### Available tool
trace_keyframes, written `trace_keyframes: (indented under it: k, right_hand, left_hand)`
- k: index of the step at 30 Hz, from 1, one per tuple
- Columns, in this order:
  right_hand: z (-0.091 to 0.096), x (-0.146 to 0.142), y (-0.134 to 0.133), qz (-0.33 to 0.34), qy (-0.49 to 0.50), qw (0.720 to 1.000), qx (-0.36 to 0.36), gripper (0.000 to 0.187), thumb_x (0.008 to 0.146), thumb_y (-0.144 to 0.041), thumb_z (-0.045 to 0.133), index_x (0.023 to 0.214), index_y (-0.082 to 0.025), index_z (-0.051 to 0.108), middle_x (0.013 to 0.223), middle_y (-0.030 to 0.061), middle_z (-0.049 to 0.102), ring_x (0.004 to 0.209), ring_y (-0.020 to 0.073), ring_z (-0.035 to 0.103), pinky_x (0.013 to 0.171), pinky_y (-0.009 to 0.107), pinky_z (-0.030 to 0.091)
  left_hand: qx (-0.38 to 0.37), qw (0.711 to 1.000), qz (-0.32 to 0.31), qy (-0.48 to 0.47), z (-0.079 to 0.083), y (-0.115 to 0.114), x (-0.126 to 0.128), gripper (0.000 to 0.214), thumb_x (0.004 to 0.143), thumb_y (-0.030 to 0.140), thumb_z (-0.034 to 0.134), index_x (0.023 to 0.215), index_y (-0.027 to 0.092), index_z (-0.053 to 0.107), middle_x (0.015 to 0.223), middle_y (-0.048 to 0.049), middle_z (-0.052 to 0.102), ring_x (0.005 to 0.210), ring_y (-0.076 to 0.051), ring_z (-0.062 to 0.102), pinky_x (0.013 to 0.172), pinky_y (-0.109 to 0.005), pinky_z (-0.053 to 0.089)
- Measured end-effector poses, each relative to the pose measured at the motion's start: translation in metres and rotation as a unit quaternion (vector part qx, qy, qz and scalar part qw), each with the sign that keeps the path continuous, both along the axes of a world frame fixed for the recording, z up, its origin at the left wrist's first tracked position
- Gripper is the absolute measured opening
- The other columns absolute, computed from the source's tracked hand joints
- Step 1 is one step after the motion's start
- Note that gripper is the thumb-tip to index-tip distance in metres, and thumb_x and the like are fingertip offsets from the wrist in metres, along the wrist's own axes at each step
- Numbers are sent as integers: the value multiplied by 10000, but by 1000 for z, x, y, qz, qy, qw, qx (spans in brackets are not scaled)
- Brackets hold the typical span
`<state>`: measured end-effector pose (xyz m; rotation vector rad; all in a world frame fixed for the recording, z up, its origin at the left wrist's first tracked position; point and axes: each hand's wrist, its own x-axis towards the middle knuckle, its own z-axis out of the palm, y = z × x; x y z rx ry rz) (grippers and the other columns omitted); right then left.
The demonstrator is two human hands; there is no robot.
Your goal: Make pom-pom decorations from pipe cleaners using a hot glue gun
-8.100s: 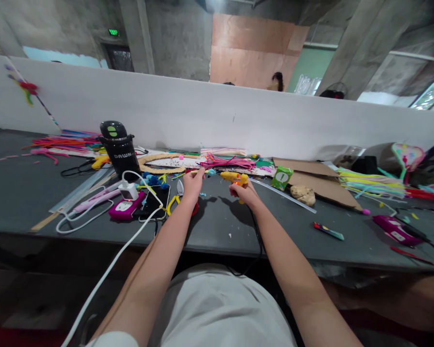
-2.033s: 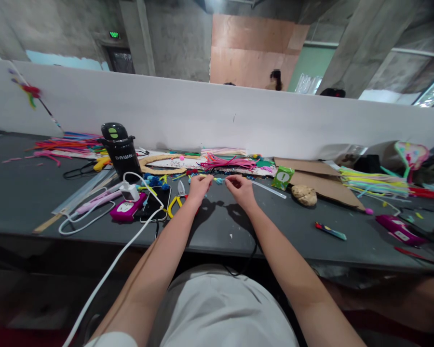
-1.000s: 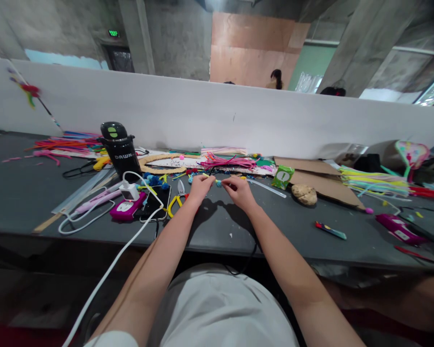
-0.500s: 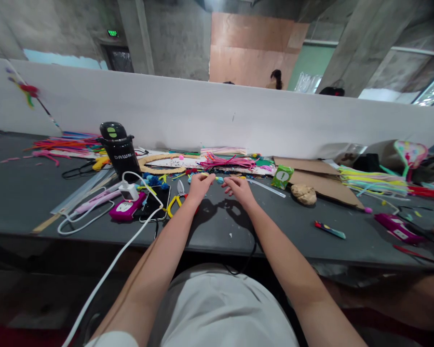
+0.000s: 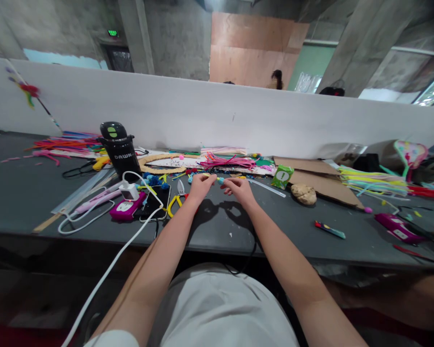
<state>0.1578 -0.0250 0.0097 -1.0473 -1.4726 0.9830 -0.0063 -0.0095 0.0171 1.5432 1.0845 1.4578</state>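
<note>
Above the middle of the table, my left hand (image 5: 201, 187) pinches a small fuzzy pipe-cleaner piece (image 5: 220, 180) in light blue and yellow. My right hand (image 5: 240, 190) has thumb and index finger closed on the other end of it, with the remaining fingers curled. The fingertips hide much of the piece, so its full shape cannot be made out. Yellow-handled pliers (image 5: 177, 201) lie beside my left wrist. Just behind my hands is a bundle of pink pipe cleaners (image 5: 227, 162).
A black bottle (image 5: 120, 156), a magenta power socket (image 5: 127, 207) with a white cable and a phone (image 5: 157, 205) stand left. Rightward are a green box (image 5: 282, 177), a tan lump (image 5: 304, 194), cardboard (image 5: 329, 185) and a utility knife (image 5: 330, 230). A white partition (image 5: 173, 113) closes the back.
My right hand has shifted slightly left, nearer my left fingertips, and covers more of the light blue end. My left hand has barely moved.
</note>
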Motion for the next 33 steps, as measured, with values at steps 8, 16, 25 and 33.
trace_keyframes:
  k: [8, 16, 25, 33]
  right_hand:
    - [-2, 0, 1, -8, 0, 1000, 4, 332, 745, -452, 671, 848, -140, 720, 704, 57, 721, 530, 122, 607, 509, 227, 478]
    - [1, -1, -1, -10, -7, 1000, 10, 317, 758, -436, 655, 817, -131, 721, 673, 56, 711, 516, 115, 596, 498, 218, 469]
    - [2, 1, -1, -10, -13, 1000, 14, 334, 741, -457, 656, 816, -138, 719, 674, 55, 714, 512, 125, 600, 516, 234, 490]
    - [3, 0, -4, -19, -24, 999, 9, 351, 728, -459, 679, 824, -122, 713, 672, 62, 709, 510, 123, 600, 518, 233, 496]
  left_hand:
    - [8, 1000, -4, 6, 2, -3, 0, 359, 746, 363, 619, 470, 159, 514, 419, 39, 407, 432, -81, 359, 459, -242, 258]
    - [7, 1000, -14, 10, 3, -2, 1, 364, 743, 373, 623, 468, 160, 517, 412, 39, 404, 424, -80, 354, 452, -240, 252]
    - [5, 1000, -7, 12, 2, -1, 0, 376, 745, 384, 628, 463, 161, 518, 414, 36, 406, 428, -82, 354, 454, -243, 255]
    - [15, 999, -18, 22, 3, -4, 1, 381, 754, 376, 620, 461, 159, 507, 430, 38, 407, 437, -78, 354, 463, -239, 268]
